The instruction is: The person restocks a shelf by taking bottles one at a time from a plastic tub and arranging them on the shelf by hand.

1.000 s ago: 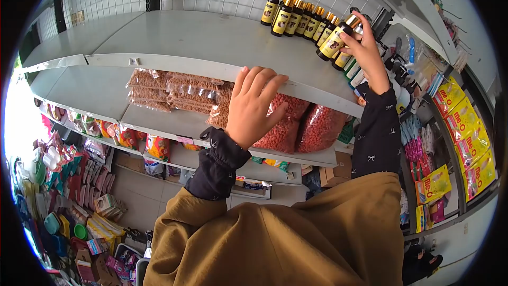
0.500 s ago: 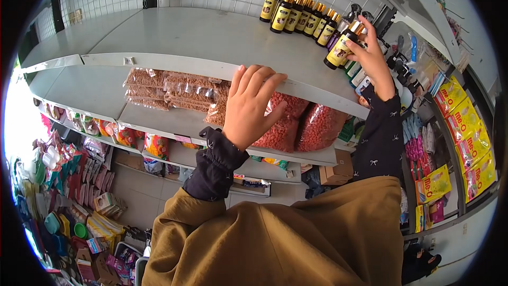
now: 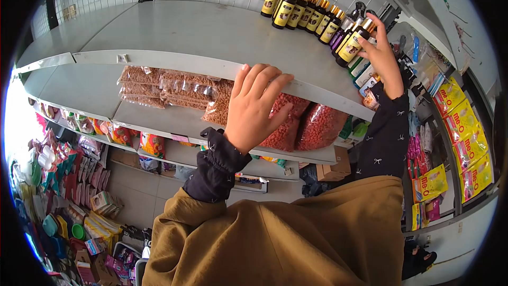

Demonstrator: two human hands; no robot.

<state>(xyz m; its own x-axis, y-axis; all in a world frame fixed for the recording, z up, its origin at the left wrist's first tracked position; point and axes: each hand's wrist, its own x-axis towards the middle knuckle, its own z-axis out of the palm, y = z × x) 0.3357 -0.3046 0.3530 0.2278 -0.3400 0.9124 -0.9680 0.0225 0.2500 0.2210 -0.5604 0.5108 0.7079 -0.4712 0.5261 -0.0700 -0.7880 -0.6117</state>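
Fingers of my right hand (image 3: 383, 55) are wrapped round a dark bottle (image 3: 351, 46) with a yellow label and gold cap, at the right end of the top shelf (image 3: 211, 29). To its left, a row of matching bottles (image 3: 284, 10) stands upright near the back mesh. Other bottles with white and green labels (image 3: 365, 77) are beside and partly behind my right hand. My left hand (image 3: 255, 108) lies open over the front lip of the top shelf, fingers spread, holding nothing.
Below are bags of brown pellets (image 3: 185, 92) and bags of red pellets (image 3: 320, 127) on the second shelf. Yellow Me-O packs (image 3: 471, 148) hang at the right. A cardboard box (image 3: 336, 167) sits low behind my right sleeve. Assorted goods (image 3: 79, 196) crowd the left.
My right hand has shifted a little to the right with the bottle, along the shelf. My left hand stays on the shelf lip. The view has moved slightly.
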